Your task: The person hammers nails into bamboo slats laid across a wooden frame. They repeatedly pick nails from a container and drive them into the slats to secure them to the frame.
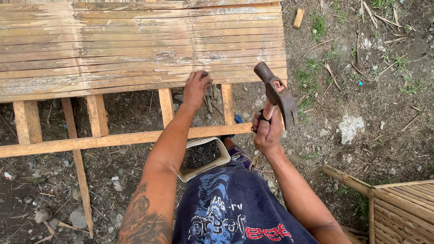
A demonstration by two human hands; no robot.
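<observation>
My left hand rests on the near edge of a panel of flat bamboo slats, fingers pinched together at the slat edge; whether a nail is between them I cannot tell. My right hand grips the handle of a rusty claw hammer, its head raised to the right of my left hand, above the slat edge. The slats lie on a wooden frame of cross pieces and a long rail. A white tray of dark nails sits by my knee, under my left forearm.
Bare dirt with stones, twigs and patches of grass surrounds the frame. A white rock lies to the right. Another bamboo piece stands at the lower right corner. A small wood block lies at the top.
</observation>
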